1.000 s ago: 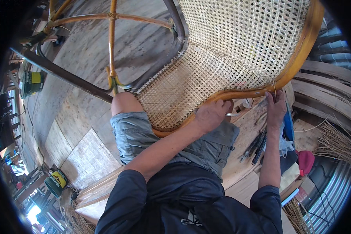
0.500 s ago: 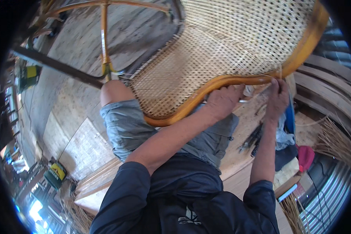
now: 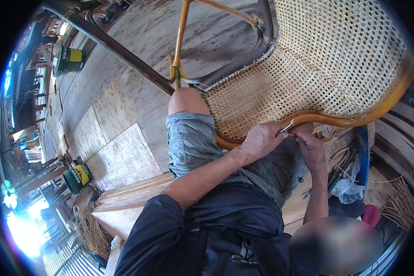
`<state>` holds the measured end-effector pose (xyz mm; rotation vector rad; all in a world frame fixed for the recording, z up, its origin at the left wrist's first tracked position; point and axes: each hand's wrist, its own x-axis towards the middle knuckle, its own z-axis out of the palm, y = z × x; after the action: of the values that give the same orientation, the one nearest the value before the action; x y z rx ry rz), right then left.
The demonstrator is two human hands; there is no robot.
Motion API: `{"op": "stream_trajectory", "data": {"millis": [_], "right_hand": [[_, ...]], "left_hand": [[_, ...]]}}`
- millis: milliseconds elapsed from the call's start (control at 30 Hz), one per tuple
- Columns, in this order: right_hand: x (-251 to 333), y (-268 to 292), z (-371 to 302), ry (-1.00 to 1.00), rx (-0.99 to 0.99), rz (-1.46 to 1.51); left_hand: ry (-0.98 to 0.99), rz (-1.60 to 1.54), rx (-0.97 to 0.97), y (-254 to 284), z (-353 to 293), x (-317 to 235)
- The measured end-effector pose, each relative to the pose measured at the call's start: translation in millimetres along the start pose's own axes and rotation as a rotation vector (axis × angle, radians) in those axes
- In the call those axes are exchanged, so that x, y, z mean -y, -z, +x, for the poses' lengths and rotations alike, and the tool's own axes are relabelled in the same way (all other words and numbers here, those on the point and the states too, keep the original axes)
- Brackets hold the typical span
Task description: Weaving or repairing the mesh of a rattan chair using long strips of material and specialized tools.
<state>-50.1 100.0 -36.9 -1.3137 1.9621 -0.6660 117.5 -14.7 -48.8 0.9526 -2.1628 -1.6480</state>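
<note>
A seat of woven cane [image 3: 326, 60] in a curved, yellow-brown rattan frame [image 3: 340, 120] leans over my lap. My left hand [image 3: 261, 141] is closed at the near edge of the frame. From its fingers juts a thin, shiny, pale tool [image 3: 287, 126], whose exact kind I cannot make out. Close beside it, my right hand [image 3: 312, 146] pinches a thin cane strand, its fingertips nearly meeting the left hand's. A loose length of strand [image 3: 340, 167] trails below the right hand. The fingers partly hide the strand's end.
Dark poles and rattan legs [image 3: 181, 34] stand beyond my knee [image 3: 187, 100]. Stacked boards [image 3: 133, 195] lie at the left, near a green and yellow bucket [image 3: 77, 178]. A clear plastic bag [image 3: 347, 189] and a bundle of cane strips [image 3: 400, 202] are at the right.
My right hand has come down from the frame's rim, and both hands are now close together. The view has shifted, putting the chair farther right.
</note>
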Motion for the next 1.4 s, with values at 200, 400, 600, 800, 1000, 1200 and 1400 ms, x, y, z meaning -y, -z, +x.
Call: {"op": "stream_trajectory", "data": {"millis": [200,400,600,800,1000,1200,1400], "right_hand": [[12.8,-1.9,14.3,-0.086,-0.012,0.108],[-26.5,61.4,10.9,-0.239,-0.087,-0.309],[-15.0,170.2,-9.1,-0.453,-0.171,-0.486],[-26.2,194.9,-6.0,-0.266,-0.255,-0.675],[-43.9,259.5,-73.4,-0.411,-0.335,-1.431],[22.8,117.0,-30.0,0.152,-0.018,-0.366],[22.6,95.3,-33.8,-0.362,0.063,-0.055]], "left_hand": [[-0.075,0.134,-0.012,13.6,13.8,5.2],[-0.007,1.181,-0.039,71.0,47.7,67.7],[0.464,1.085,0.022,187.7,94.5,92.2],[0.533,1.053,0.052,185.5,90.2,93.2],[0.408,0.149,0.23,106.2,89.9,30.4],[-0.171,-0.089,0.386,-42.0,50.7,-75.0],[0.123,-0.195,0.294,-56.8,48.3,-54.4]]}}
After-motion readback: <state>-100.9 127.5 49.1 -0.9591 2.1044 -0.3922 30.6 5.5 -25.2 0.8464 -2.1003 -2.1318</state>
